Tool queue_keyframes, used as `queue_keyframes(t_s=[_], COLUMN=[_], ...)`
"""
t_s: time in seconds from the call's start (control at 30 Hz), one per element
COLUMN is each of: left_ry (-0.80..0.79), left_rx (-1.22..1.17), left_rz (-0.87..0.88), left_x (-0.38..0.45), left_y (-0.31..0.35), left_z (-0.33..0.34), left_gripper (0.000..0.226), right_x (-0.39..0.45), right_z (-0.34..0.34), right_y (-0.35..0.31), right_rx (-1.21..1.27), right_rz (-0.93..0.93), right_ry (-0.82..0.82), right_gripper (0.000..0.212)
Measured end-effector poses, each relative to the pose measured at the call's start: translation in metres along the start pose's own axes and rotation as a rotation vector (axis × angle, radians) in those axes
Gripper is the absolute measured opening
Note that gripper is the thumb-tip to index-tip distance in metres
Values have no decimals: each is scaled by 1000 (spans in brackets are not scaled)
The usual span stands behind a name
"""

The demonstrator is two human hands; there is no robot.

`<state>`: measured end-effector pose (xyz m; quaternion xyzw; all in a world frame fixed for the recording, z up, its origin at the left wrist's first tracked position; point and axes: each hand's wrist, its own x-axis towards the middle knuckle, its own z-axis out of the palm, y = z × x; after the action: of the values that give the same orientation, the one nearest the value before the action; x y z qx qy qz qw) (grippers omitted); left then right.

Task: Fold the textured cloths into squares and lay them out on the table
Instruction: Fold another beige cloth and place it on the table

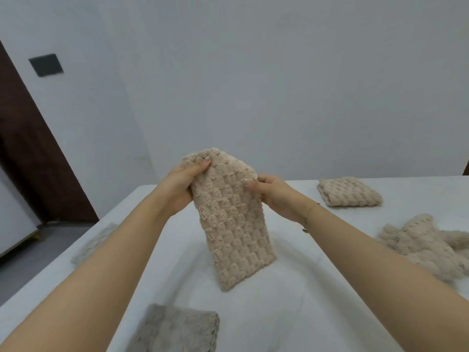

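Above desk (291, 313) centre: one beige cloth (233, 224) held up, folded lengthwise, lower end touching desk. Left hand (181, 185) pinches top left corner, right hand (272, 193) pinches top right edge; fingers clamped on cloth. Five cloths total: folded beige square (349, 191) far right, crumpled beige one (429, 246) right, two grey (175, 329) (95, 243) left.

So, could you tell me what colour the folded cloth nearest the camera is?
Grey cloth, seen in the head view.
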<state>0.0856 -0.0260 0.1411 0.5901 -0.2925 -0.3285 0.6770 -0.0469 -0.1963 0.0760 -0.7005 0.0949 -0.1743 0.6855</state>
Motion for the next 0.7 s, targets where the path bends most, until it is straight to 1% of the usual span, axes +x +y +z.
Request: queue_keyframes(t_s=[0.13,0.2,0.3,0.33,0.4,0.47,0.5,0.63,0.7], left_ry=[-44,-71,-70,-66,-55,-56,-61,-103,-143], left_rx=[55,90,143,169,231,292,326,440,481], left_rz=[83,138,203,230,274,268,260,186,118], left_x=[10,9,-2,-9,-27,-49,-61,-113,-135], left_y=[21,30,33,30,19,-1,-13,-68,-96], left_z=[5,10,14,15,15,17,19,33,37], left_gripper=[26,24,30,29,18,15,14,10,10], right_x=[14,15,1,-7,-31,-61,-77,-144,-176], right_z=[1,2,2,2,3,2,1,-7,-9], right_y=[-32,-46,-58,-59,-57,-46,-38,4,23], right_rx=[114,132,127,118,73,6,-27,-139,-172], right_rz=[-69,-129,-212,-227,-227,-204,-183,-29,58], right_ry=[83,139,210,213,197,166,152,119,89], right_gripper=[36,36,39,41,39,23,18,29,40])
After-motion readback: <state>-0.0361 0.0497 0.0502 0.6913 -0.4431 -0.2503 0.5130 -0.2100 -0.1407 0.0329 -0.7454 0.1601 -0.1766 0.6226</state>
